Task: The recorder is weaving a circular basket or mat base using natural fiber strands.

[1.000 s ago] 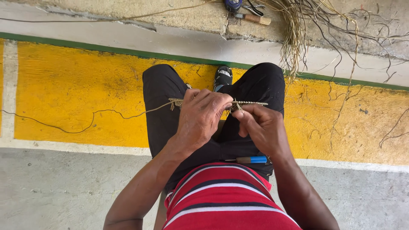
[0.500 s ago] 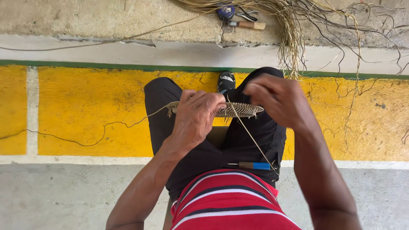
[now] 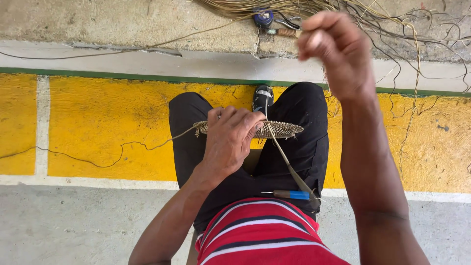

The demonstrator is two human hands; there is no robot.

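My left hand (image 3: 230,142) grips a flat, round woven fibre disc (image 3: 282,129) over my knees, its fingers curled over the near rim. My right hand (image 3: 336,49) is raised high above the disc, blurred, with the fingers pinched shut on a thin fibre strand. A flat pale stretch of that strand (image 3: 289,164) runs from the disc down to my lap. A long loose cord (image 3: 98,159) trails from the disc's left edge across the yellow floor.
A blue-handled tool (image 3: 289,195) lies on my lap. A bundle of dry fibres (image 3: 314,6), a blue round object (image 3: 264,17) and a wooden-handled tool (image 3: 288,33) sit on the concrete ledge ahead. Loose strands (image 3: 417,73) hang at the right over the yellow painted band (image 3: 103,122).
My right hand has lifted from the disc's right edge to well above it, drawing the strand up. My left hand keeps its hold on the disc.
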